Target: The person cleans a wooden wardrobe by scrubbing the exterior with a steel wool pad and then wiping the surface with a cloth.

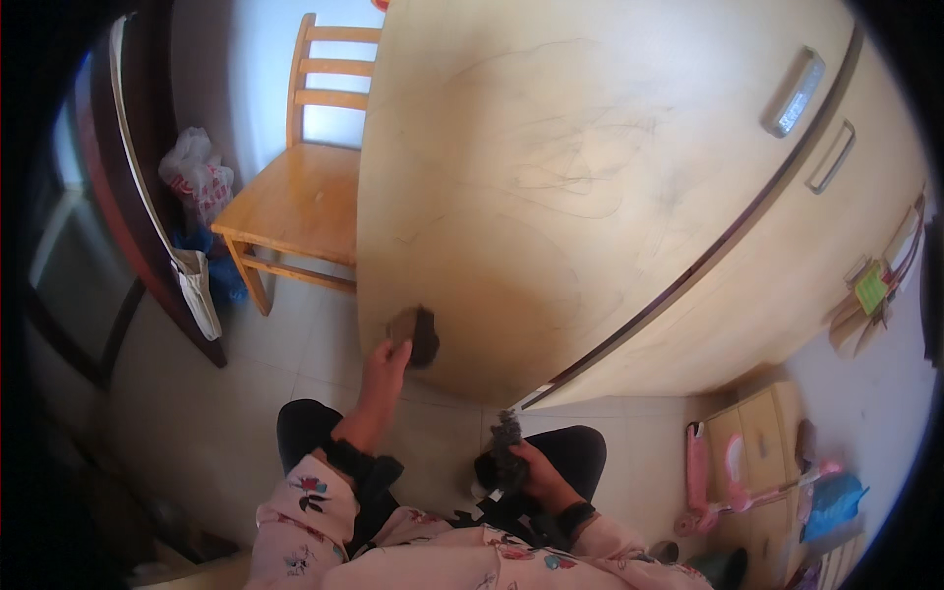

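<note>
My left hand (385, 358) grips a small dark brown object (424, 339) near the lower left edge of a pale wardrobe door (487, 243). Blur hides what kind of object it is and whether it touches the door. Curved dark scribbles and grey smudges mark the door's surface. Lower down, in front of my right knee, my right hand (542, 470) holds a clump of dark grey, fuzzy material (507, 446), its upper end sticking out past the fingers. Black bands circle both my wrists.
Left of the wardrobe stands a wooden chair (295, 199), with plastic bags (198, 177) beyond it. A dark door edge (158, 273) rises farther left. At lower right are a pink scooter (726, 509), a drawer cabinet (759, 435) and a blue bag (833, 505).
</note>
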`<act>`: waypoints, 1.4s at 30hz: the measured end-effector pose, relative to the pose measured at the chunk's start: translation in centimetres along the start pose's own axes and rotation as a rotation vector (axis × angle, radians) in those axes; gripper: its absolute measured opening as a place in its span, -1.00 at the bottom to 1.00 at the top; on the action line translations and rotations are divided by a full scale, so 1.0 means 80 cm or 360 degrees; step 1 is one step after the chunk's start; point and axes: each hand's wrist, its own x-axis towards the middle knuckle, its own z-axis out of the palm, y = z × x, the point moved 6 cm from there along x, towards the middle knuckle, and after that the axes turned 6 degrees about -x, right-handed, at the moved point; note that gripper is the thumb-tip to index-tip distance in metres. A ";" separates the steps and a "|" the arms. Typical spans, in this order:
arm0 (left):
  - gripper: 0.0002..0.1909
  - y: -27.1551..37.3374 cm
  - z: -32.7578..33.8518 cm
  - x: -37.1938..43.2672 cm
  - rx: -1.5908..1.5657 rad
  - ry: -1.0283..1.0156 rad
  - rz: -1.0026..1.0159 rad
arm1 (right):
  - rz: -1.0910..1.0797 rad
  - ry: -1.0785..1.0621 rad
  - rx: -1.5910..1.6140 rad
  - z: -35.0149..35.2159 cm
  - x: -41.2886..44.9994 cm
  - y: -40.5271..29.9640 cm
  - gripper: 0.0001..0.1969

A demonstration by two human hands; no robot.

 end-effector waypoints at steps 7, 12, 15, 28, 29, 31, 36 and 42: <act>-0.76 0.234 0.010 0.059 0.0535 0.0451 0.1698 | -0.0396 0.0288 -0.0116 -0.007 -0.041 -0.053 -0.71; -0.75 0.314 0.066 0.093 0.0673 0.1066 0.2171 | -0.0515 0.0578 -0.0242 -0.027 -0.046 -0.062 -0.75; -0.81 0.237 0.122 0.109 0.0957 0.0730 0.2064 | -0.0417 0.0489 -0.0370 -0.046 -0.035 -0.050 -0.75; -0.58 0.300 0.181 0.102 0.2002 -0.0133 0.2138 | -0.0308 0.0388 -0.0452 -0.030 -0.029 -0.052 -0.60; -0.56 0.356 0.175 0.103 0.2007 0.0223 0.2296 | -0.0300 0.0372 -0.0436 -0.029 -0.027 -0.048 -0.60; -0.52 0.443 0.169 0.101 0.2042 0.0834 0.2368 | -0.0269 0.0365 -0.0513 -0.030 -0.020 -0.039 -0.56; -0.45 0.440 0.197 0.057 0.1060 0.1036 0.2759 | -0.0308 0.0336 -0.0449 -0.009 -0.018 -0.045 -0.56; -0.64 0.144 0.235 0.048 0.0561 -0.0874 0.1919 | -0.0371 0.0350 -0.0538 -0.058 -0.010 -0.031 -0.56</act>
